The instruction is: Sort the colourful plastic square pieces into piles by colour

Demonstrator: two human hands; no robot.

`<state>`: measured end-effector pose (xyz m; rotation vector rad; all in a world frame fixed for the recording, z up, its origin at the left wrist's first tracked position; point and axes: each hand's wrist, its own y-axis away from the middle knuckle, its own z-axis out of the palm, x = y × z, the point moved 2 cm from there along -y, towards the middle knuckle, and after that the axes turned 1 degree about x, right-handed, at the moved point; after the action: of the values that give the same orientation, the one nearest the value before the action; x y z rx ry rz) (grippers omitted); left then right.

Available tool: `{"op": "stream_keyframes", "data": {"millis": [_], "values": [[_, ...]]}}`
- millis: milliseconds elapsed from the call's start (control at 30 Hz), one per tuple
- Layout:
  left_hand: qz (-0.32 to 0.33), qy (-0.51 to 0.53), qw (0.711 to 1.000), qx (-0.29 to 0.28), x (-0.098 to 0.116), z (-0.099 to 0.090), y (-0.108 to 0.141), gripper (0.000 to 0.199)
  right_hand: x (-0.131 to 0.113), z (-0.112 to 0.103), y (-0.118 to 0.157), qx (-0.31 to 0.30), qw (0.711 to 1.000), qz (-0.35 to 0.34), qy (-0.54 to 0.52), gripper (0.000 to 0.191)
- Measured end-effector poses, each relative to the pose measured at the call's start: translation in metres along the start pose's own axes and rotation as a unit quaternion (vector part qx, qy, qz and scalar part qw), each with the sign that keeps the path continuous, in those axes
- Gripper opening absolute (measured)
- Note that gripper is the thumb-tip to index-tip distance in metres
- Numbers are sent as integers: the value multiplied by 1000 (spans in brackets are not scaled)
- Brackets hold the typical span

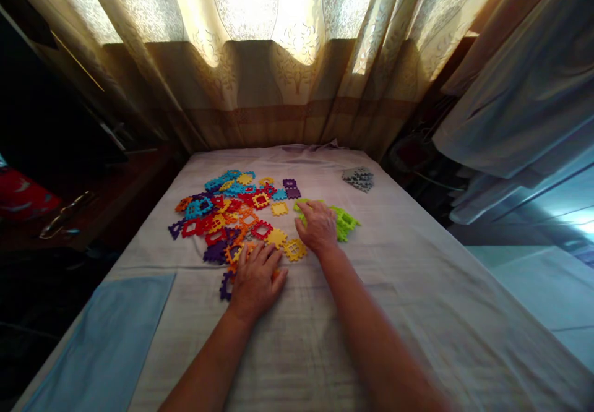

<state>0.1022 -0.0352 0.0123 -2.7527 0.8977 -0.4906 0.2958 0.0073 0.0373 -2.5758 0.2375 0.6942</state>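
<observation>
My left hand (pixel 256 276) lies with fingers spread on orange and purple pieces at the near edge of a mixed pile of toothed plastic pieces (pixel 232 205) in red, blue, orange, yellow and purple. Resting over the left end of a group of lime green pieces (pixel 346 223) is my right hand (pixel 318 225), its fingers apart; whether it presses on a piece is hard to see. Between the hands lies a yellow window-shaped piece (pixel 294 250). A single yellow piece (pixel 279 208) and two purple pieces (pixel 291 188) sit beyond, left of my right hand.
Grey pieces (pixel 359 179) form a small group at the far right of the cloth-covered surface (pixel 325 313). A light blue cloth (pixel 111 338) lies at the near left. Curtains (pixel 278 103) hang behind, and clothes (pixel 520 109) hang on the right.
</observation>
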Motion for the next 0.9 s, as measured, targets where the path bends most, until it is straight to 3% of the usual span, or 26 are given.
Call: {"op": "stream_keyframes", "data": {"millis": [67,167,400,533,633,767,900], "values": [[1,4,1000,-2,0,-1,0,37,1,5,-14,-85,988,-18,124,47],[-1,12,1000,-3,0,-3,0,35,8,12,-25,-150,965,-30,212,46],[2,16,1000,8,-1,-2,0,30,30,-1,-20,-111,959,-14,261,39],[13,11,999,31,-2,0,0,29,35,-18,-5,-77,967,3,241,56],[23,11,999,42,-4,2,1,28,41,-24,16,-53,969,54,234,76],[28,12,998,58,-6,4,0,26,51,-16,29,-77,961,136,228,87],[32,17,997,75,-6,5,1,26,53,-1,7,-84,961,160,210,84]]}}
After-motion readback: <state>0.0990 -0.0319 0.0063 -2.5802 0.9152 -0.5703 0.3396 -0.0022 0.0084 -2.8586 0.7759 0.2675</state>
